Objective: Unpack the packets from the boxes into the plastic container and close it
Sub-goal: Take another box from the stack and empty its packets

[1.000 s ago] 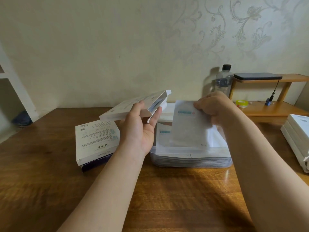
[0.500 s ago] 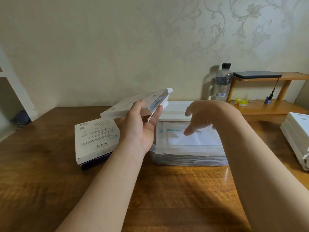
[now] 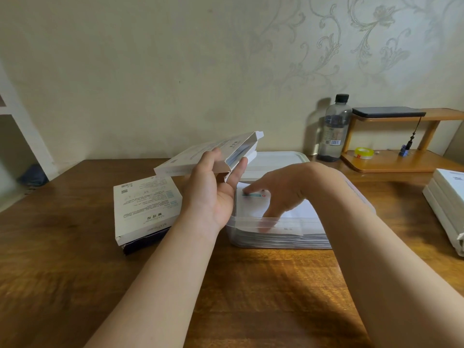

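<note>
A dark-capped clear water bottle [image 3: 332,129] and a wooden shelf [image 3: 391,162] stand by the patterned wall. On the brown wooden table [image 3: 75,272], the right hand [image 3: 286,192] lies spread, seemingly pressing white packets [image 3: 253,204] in the clear plastic container [image 3: 251,219]. The left hand [image 3: 213,194] grips a flat white cardboard box [image 3: 200,154], its open end raised rightward.

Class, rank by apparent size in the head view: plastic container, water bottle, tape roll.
1. plastic container, largest, though it is nearest the camera
2. water bottle
3. tape roll, smallest
</note>
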